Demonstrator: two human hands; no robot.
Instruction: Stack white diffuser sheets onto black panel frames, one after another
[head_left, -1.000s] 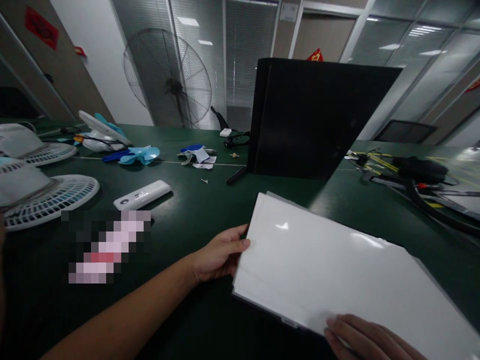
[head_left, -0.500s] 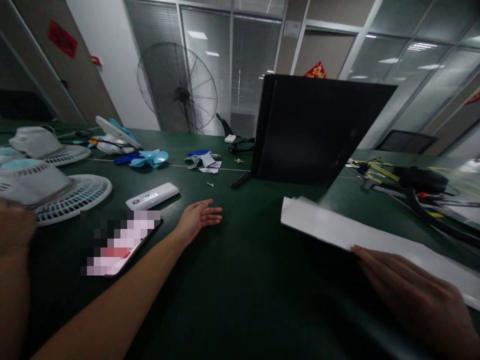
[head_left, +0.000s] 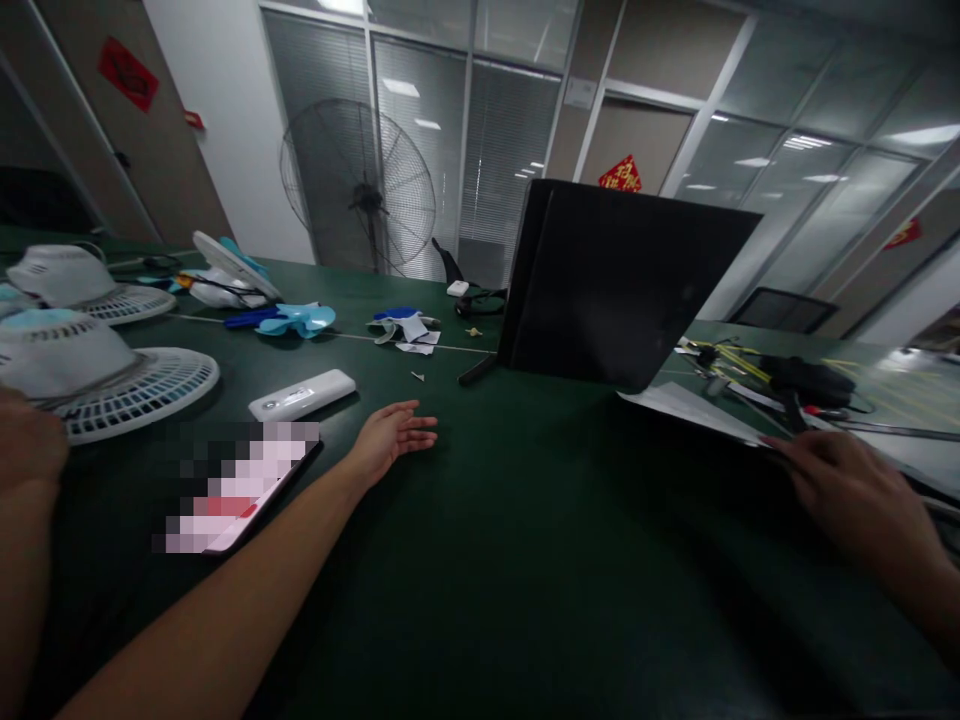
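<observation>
My left hand (head_left: 394, 440) rests over the dark green table (head_left: 480, 600), its fingers loosely apart and nothing in them. Close by lie a phone (head_left: 255, 490) with a blurred-out screen and a slim white device (head_left: 304, 397) with a round button. Over at the right, my right hand (head_left: 862, 490) pinches the near edge of a thin white sheet (head_left: 690, 408). The sheet is tilted, seen nearly edge-on; I cannot tell whether it is paper or board. Its far tip reaches the lower corner of a black upright panel (head_left: 615, 290).
Another person's hand (head_left: 30, 440) is at the left edge beside a white fan head (head_left: 142, 395). Blue fan blades (head_left: 296, 320) and paper scraps (head_left: 416, 335) lie behind. Cables and a black pouch (head_left: 806, 385) are at the right. A large standing fan (head_left: 367, 195) stands beyond.
My right hand has moved right and away from me with the white sheet, which has turned and now shows a narrower face. My left hand has hardly moved.
</observation>
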